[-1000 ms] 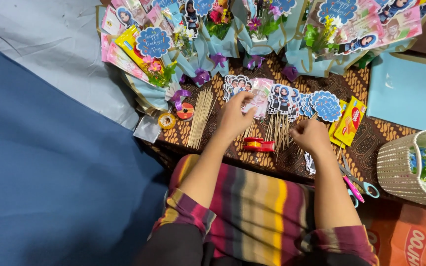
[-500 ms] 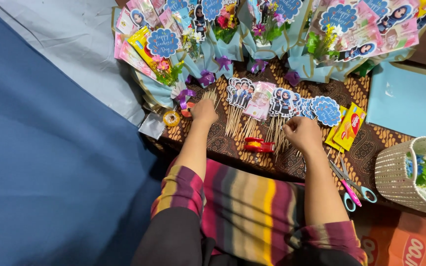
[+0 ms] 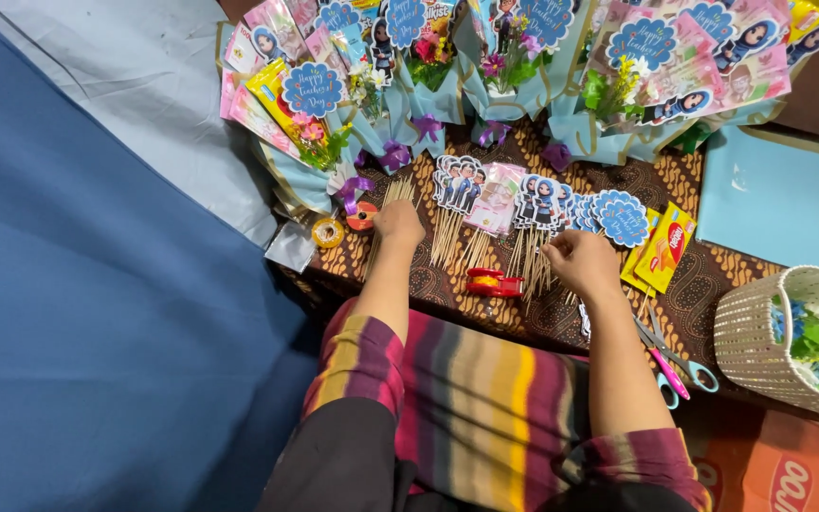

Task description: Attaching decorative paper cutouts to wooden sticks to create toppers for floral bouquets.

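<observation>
My left hand (image 3: pixel 398 225) rests, fingers curled, on a loose bundle of plain wooden skewers (image 3: pixel 388 201) at the left of a low table covered with brown patterned cloth (image 3: pixel 713 270). My right hand (image 3: pixel 580 263) pinches the sticks of the picture toppers (image 3: pixel 535 201), paper cut-outs of a figure in blue glued on skewers. More of these cut-outs (image 3: pixel 459 182) and round blue scalloped tags (image 3: pixel 621 217) fan out between and beyond the hands. A red stapler (image 3: pixel 493 283) lies between my hands near the table's front edge.
Several blue-wrapped bouquets (image 3: pixel 428 76) with flowers, snacks and tags line the table's back. Tape rolls (image 3: pixel 343 223) sit left of my left hand. Yellow snack packets (image 3: pixel 661 248), scissors (image 3: pixel 675 365), a white woven basket (image 3: pixel 760 332) and blue paper (image 3: pixel 779 204) lie to the right.
My left hand moved left from the picture toppers to the plain skewer bundle. My right hand stayed at the toppers' sticks. The view shifted slightly.
</observation>
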